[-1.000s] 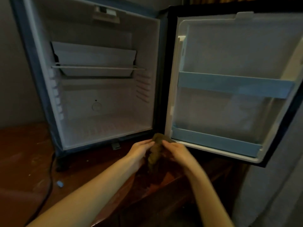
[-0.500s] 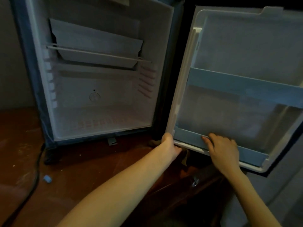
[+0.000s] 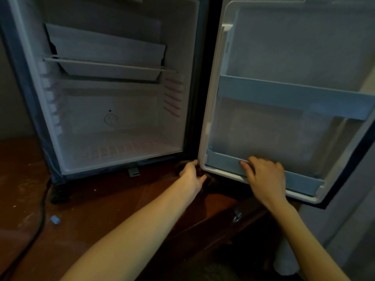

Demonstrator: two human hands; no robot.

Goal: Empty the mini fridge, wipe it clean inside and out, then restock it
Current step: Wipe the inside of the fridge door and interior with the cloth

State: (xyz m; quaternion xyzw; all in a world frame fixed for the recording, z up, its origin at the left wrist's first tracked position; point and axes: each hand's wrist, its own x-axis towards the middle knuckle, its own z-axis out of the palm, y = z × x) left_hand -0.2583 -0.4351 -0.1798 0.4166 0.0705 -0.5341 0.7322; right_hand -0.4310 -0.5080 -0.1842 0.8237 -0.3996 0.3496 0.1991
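The mini fridge [image 3: 121,147] stands open on a wooden surface, its white inside bare except for a wire shelf [image 3: 109,64]. Its door [image 3: 284,47] swings out to the right, with two pale blue rails across it. My left hand [image 3: 191,175] grips a dark brown cloth [image 3: 209,180] at the door's bottom hinge corner; most of the cloth is hidden under the hand. My right hand [image 3: 263,173] rests on the lower door rail [image 3: 300,179], fingers curled over its top edge.
The fridge sits on a reddish wooden cabinet top [image 3: 91,209]. A black power cable [image 3: 39,222] runs down the left side, and a small blue piece [image 3: 55,219] lies near it. A metal drawer pull [image 3: 236,217] shows below the door. A grey wall or curtain [image 3: 349,220] fills the right.
Both hands held the cloth together in front of the fridge. The right hand then left it and moved onto the lower door rail, while the left hand carried the cloth to the door's bottom corner.
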